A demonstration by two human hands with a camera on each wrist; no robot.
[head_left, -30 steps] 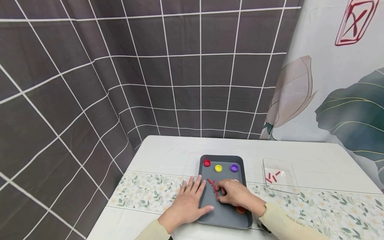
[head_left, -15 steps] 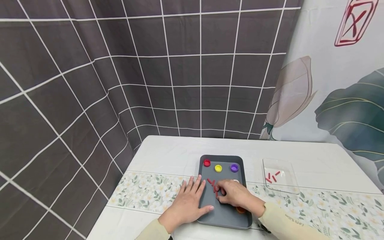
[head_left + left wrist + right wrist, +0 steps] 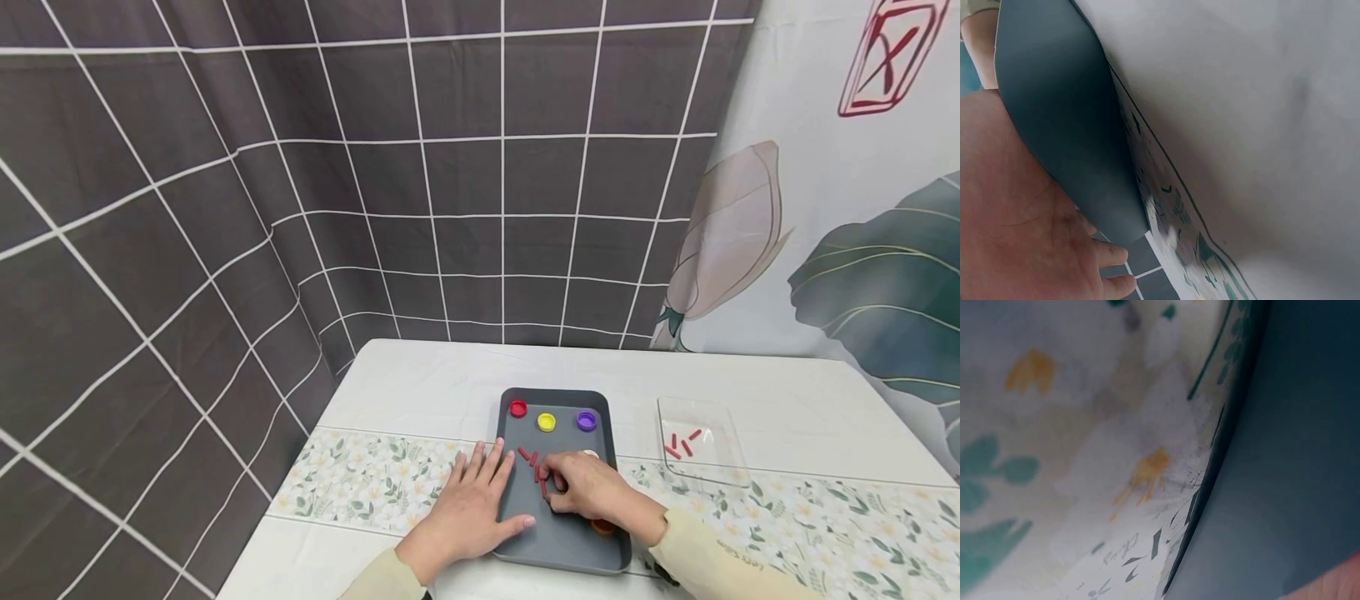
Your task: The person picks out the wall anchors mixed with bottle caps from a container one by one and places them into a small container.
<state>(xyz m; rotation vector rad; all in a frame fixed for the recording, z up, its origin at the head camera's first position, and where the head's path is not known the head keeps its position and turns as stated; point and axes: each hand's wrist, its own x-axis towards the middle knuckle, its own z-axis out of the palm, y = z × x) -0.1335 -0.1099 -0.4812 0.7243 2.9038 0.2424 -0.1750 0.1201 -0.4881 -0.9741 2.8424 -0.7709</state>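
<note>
The right hand [image 3: 588, 485] partly hides from us a white piece [image 3: 591, 453] at its twelve o'clock; its wrist [image 3: 639, 512] partly covers an orange piece [image 3: 602, 527], perhaps a lid, at five. We cannot read the sleeve lettering [image 3: 738, 554].

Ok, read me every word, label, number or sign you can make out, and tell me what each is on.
"X": red framed sign on the white floral backdrop.
Small lettering on the right sleeve: too blurred to read.
Faint script-like marks on the tablecloth, right wrist view: too blurred to read.

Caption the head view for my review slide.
Right hand pinches a red stick in a gray tray; left hand spread over its edge.
</note>
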